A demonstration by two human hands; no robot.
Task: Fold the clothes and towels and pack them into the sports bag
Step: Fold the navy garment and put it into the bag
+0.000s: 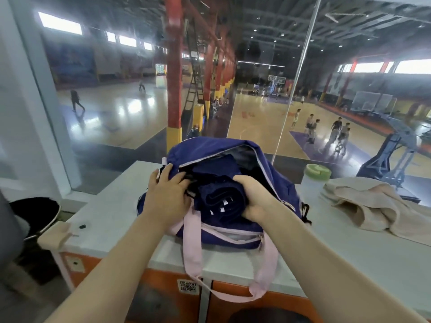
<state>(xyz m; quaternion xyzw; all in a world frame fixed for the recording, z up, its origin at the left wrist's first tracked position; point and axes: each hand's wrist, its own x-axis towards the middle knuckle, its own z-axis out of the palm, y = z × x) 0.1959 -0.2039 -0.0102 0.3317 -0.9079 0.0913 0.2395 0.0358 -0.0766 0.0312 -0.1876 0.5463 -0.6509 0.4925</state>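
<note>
Glass-fronted gallery above an indoor basketball hall; players visible on the courts below, blurred.

Tabletop: pale, set on orange-fronted cabinets, running along the glass.

Sports bag: navy with pink trim and pink straps, standing near the middle of the tabletop, top zip open, mouth facing the person. Dark cloth already lies inside, toward the back of the opening (what garment it is cannot be told).

Rolled garment: navy with small white marks, rolled rather than flat-folded, sitting in the mouth of the bag, partly in.

Left hand: laid on the left lip of the bag, fingers spread and fairly straight, pressing the edge aside; nothing gripped.

Right hand: fingers and thumb curled round the right end of the rolled garment, holding it at the opening.

Beige towel: on the tabletop to the right of the bag, well apart from it, crumpled and unfolded.

Bottle: pale body, green lid, upright between bag and towel, just beside the bag.

Progress, as judged: at least one item packed; the rolled garment is going in now but not yet seated; the beige towel is still to be folded and packed, and the zip is still to be closed. Roughly past the midpoint.
</note>
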